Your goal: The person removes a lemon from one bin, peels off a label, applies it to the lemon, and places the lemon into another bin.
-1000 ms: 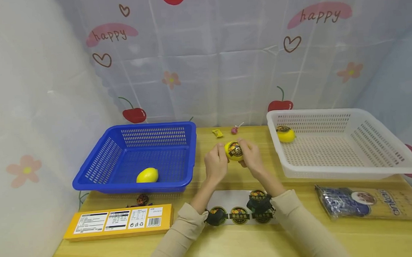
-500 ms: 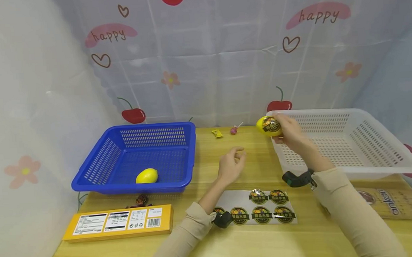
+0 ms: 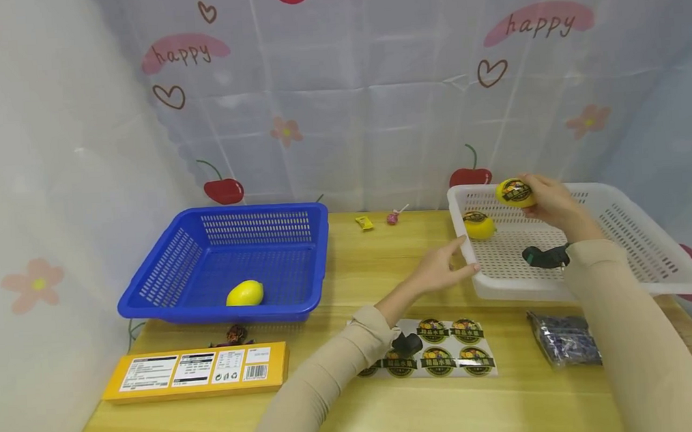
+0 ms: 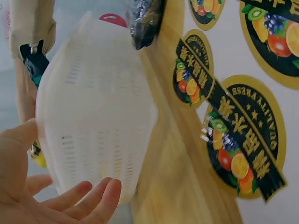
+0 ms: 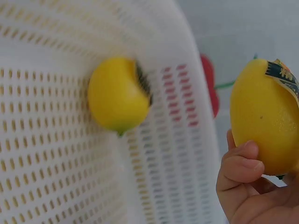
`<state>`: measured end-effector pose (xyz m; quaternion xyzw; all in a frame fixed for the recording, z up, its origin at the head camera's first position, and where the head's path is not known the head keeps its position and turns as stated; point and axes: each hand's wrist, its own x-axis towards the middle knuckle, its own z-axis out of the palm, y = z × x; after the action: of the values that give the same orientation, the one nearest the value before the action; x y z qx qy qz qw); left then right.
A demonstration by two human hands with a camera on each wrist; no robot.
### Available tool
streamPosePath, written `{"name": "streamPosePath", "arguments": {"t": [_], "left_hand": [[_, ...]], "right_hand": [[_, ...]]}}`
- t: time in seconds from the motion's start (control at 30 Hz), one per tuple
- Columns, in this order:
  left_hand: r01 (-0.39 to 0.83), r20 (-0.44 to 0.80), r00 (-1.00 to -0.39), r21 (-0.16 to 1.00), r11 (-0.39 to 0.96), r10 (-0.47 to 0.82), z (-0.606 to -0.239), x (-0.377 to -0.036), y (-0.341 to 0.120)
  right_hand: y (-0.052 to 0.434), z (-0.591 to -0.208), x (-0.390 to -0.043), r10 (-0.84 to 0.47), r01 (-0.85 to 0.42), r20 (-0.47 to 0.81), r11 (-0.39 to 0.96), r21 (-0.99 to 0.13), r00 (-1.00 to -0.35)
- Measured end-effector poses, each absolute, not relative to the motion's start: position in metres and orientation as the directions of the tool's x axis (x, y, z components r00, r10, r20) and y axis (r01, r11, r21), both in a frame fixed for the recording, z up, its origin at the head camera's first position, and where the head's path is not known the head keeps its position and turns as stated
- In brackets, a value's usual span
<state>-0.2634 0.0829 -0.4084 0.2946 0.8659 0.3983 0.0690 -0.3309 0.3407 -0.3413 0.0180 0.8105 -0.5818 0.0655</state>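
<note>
Over the back of the white basket (image 3: 590,288), my right hand (image 3: 553,205) grips a lemon (image 3: 515,193) with a dark fruit sticker on it; the right wrist view shows its fingers curled round that lemon (image 5: 264,116). Inside the basket's left corner lies another stickered lemon (image 3: 479,225). My left hand (image 3: 434,270) is at the basket's near left side, fingers extended and spread. In the left wrist view its thumb meets the rim, and the other fingers lie along the outer wall (image 4: 98,107). A plain lemon (image 3: 245,293) sits in the blue basket (image 3: 222,312) on the left.
A sheet of round fruit stickers (image 3: 449,347) lies below the left forearm. An orange box (image 3: 195,372) is at the front left, a plastic-wrapped package (image 3: 564,338) at the front right. A yellow candy (image 3: 364,223) and a lollipop (image 3: 392,218) rest at the back.
Both hands held the lemon at the middle; the left hand let go. My right hand carried it rightward over the white basket, and the left hand moved right to that basket's side.
</note>
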Motion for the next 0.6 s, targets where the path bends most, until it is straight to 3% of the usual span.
{"name": "streamPosePath", "arguments": {"t": [0.27, 0.6], "left_hand": [[0.460, 0.097, -0.818, 0.703, 0.542, 0.567, -0.414, -0.259, 0.092], [0.444, 0.078, -0.819, 0.714, 0.542, 0.569, -0.415, -0.254, 0.090]], "right_hand": [[0.366, -0.374, -0.341, 0.034, 0.230, -0.238, 0.427, -0.875, -0.971], [0.366, -0.396, -0.348, 0.019, 0.313, -0.347, 0.479, -0.820, -0.938]]}}
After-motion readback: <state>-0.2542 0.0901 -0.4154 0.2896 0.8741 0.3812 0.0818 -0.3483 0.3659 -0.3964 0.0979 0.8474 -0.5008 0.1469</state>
